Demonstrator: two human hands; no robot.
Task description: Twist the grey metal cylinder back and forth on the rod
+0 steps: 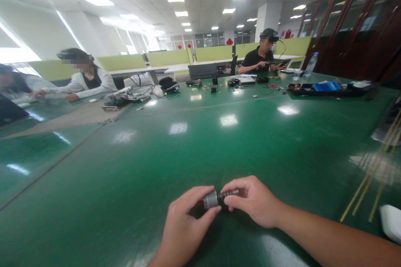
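Just above the green tabletop (200,154), near its front edge, a grey metal cylinder (211,200) lies between the thumb and fingers of my left hand (188,219). A thin ribbed metal shaft (228,194), like a screw or a rod with a spring around it, sticks out of the cylinder's right end. The thumb and fingers of my right hand (258,202) close around this shaft, and its tip shows between them. The two parts are in line and tilt slightly up to the right. Where the shaft meets the cylinder is partly hidden by my fingers.
Thin yellowish sticks (363,192) and a white object (391,222) lie at right. Along the far side are a black tray (326,90), a bottle (311,65), small parts and black pouches (169,85). A person (261,56) sits opposite; other people sit at left.
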